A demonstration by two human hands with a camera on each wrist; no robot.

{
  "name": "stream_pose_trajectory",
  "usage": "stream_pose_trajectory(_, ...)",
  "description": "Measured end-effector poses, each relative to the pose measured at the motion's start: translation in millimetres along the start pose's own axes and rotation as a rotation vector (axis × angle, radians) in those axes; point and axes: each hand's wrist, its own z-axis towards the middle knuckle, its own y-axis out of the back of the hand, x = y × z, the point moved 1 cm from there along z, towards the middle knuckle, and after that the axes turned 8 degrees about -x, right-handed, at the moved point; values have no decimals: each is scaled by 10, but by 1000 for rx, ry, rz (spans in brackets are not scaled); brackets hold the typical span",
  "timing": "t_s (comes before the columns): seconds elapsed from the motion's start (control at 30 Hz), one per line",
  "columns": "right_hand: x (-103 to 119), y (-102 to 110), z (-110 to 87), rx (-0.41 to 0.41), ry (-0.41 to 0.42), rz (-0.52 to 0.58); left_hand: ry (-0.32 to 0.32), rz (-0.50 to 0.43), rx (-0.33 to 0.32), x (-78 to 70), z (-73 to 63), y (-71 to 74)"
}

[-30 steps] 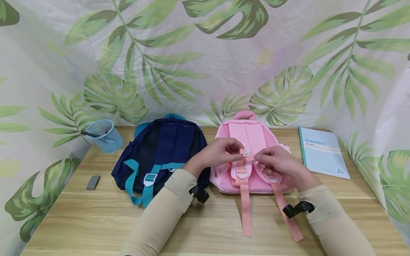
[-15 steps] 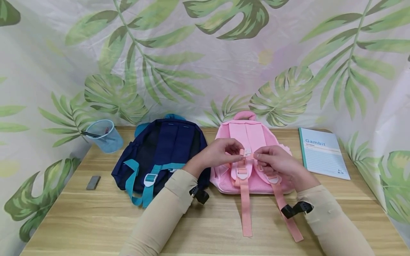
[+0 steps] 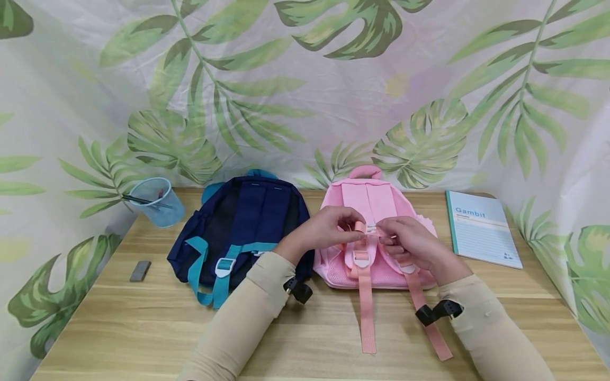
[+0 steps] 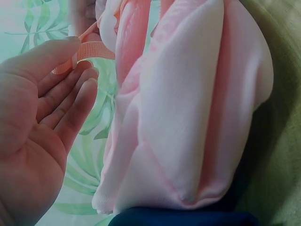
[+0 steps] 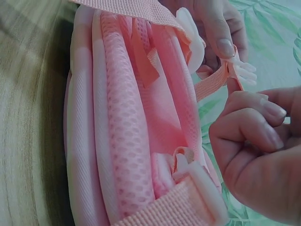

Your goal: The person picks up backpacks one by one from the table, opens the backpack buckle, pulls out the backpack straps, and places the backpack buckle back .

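A pink backpack (image 3: 329, 259) stands on the table with its shoulder straps toward me. In front of it my left hand (image 3: 329, 228) pinches a peach webbing strap (image 4: 96, 50) with a white pronged buckle (image 5: 244, 73) on it. My right hand (image 3: 412, 238) meets it from the other side, its fingertips pinching the strap at the buckle, with the other fingers curled. In the right wrist view, its index fingertip is against the webbing; its thumb is partly hidden. Below the hands, white adjusters (image 3: 361, 258) hold two long loose strap ends (image 3: 367, 312).
To the left stands a navy backpack (image 3: 259, 211) with teal straps. Further left are a blue mesh pen cup (image 3: 162, 209) with pens and a small grey block (image 3: 140, 271). A notebook (image 3: 483, 227) lies at the right. Leaf-print fabric hangs behind the table.
My right hand has shifted slightly left, closer to the left hand, and the white buckle now shows at a different angle. The left hand stays almost in place.
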Motion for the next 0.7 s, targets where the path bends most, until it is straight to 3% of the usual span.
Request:
stream_pose_trajectory(0.17,0,7,7,-7,26,-43,-14,34,6,-15,20,-21)
stream_pose_trajectory(0.43,-4,26,-24,3,80,-30,102,62,33,-25,18,-113)
stream_pose_trajectory(0.7,-29,42,-27,2,72,-7,125,93,3,-3,26,-172)
